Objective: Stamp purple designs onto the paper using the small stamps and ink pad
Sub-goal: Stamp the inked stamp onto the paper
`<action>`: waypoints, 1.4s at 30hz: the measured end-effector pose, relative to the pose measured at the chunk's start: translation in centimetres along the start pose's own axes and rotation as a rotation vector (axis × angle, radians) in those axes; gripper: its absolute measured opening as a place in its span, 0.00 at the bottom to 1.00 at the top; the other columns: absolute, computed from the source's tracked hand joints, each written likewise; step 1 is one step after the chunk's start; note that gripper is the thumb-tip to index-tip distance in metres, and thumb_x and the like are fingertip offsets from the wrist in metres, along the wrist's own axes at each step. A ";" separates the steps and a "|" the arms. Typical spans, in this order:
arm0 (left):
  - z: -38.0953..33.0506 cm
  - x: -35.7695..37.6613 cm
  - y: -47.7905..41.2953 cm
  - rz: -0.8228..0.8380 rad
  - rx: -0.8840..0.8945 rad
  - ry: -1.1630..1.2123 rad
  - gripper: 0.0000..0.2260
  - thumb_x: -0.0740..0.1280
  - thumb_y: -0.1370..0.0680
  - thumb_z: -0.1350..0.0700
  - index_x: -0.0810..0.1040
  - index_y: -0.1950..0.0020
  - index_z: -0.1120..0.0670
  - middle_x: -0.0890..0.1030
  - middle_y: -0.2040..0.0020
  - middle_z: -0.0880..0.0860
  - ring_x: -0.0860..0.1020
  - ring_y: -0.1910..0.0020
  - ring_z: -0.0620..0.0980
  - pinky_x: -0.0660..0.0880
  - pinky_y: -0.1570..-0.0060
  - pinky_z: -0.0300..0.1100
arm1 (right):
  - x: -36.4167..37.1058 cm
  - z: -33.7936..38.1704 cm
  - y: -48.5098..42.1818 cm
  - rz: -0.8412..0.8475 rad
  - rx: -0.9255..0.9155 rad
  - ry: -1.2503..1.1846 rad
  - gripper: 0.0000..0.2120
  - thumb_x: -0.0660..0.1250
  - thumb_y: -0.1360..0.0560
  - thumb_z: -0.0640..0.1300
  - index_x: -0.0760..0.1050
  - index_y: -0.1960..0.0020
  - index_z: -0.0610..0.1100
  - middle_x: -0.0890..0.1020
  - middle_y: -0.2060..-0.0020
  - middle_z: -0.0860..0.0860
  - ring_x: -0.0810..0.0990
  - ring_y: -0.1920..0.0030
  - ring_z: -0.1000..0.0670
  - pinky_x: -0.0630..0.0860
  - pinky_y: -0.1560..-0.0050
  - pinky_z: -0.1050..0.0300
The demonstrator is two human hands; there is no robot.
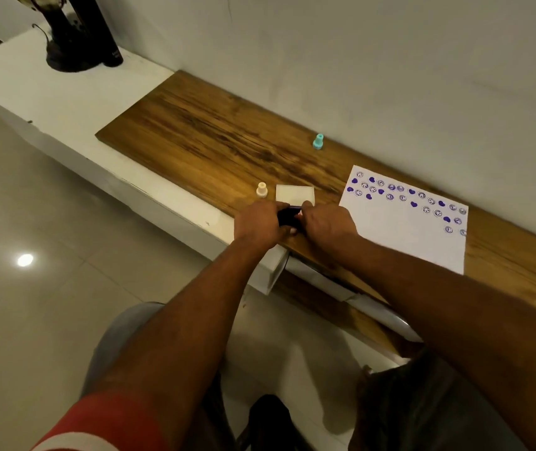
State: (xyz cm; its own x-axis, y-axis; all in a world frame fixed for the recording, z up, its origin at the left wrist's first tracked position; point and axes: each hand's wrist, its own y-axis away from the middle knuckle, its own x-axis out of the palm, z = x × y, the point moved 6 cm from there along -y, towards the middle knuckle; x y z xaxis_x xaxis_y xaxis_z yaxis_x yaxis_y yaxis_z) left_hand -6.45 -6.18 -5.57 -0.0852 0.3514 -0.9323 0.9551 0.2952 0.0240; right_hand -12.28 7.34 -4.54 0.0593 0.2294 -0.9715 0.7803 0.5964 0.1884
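Observation:
A white paper (400, 232) lies on the wooden board, with several purple hearts and smiley faces stamped along its far edge. Both my hands meet at the board's near edge around a dark purple ink pad (288, 216): my left hand (258, 224) grips its left side and my right hand (325, 222) its right side. Just behind the pad lies its clear, pale lid (295, 194). A cream stamp (261, 189) stands left of the lid. A teal stamp (318, 141) stands farther back near the wall.
The wooden board (214, 138) rests on a white ledge (74, 102) against a grey wall. A dark ornament and a black cylinder (78, 37) stand at the ledge's far left. Tiled floor lies below to the left. My knees are under the board.

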 end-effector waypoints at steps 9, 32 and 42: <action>-1.7 -0.9 -0.7 0.025 -0.042 -0.114 0.30 0.77 0.27 0.39 0.76 0.27 0.45 0.84 0.41 0.52 0.82 0.44 0.53 0.79 0.47 0.48 | -0.6 -1.2 -0.1 -0.032 -0.050 -0.181 0.20 0.59 0.17 0.58 0.75 0.36 0.44 0.84 0.49 0.44 0.83 0.53 0.44 0.78 0.54 0.51; -16.1 10.1 -0.9 -0.043 0.179 -0.089 0.40 0.52 0.21 0.26 0.65 0.19 0.52 0.80 0.33 0.55 0.81 0.41 0.56 0.79 0.52 0.52 | 4.8 -20.7 0.1 -0.273 0.325 -0.561 0.22 0.57 0.16 0.58 0.71 0.62 0.45 0.76 0.68 0.46 0.72 0.64 0.45 0.63 0.60 0.54; -16.1 10.3 -0.8 0.048 0.176 -0.089 0.40 0.50 0.21 0.26 0.61 0.17 0.52 0.78 0.32 0.55 0.80 0.39 0.56 0.78 0.49 0.53 | 1.2 -20.9 -0.5 -0.258 0.300 -0.520 0.21 0.59 0.16 0.55 0.75 0.60 0.42 0.78 0.65 0.39 0.80 0.57 0.36 0.63 0.60 0.55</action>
State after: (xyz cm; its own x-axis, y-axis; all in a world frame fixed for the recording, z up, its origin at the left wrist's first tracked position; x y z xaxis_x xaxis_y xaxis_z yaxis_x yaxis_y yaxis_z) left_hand -12.64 11.50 -9.36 -0.0207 0.2789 -0.9601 0.9930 0.1176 0.0128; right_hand -25.63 23.42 -2.76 0.0816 -0.3389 -0.9373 0.9452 0.3245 -0.0350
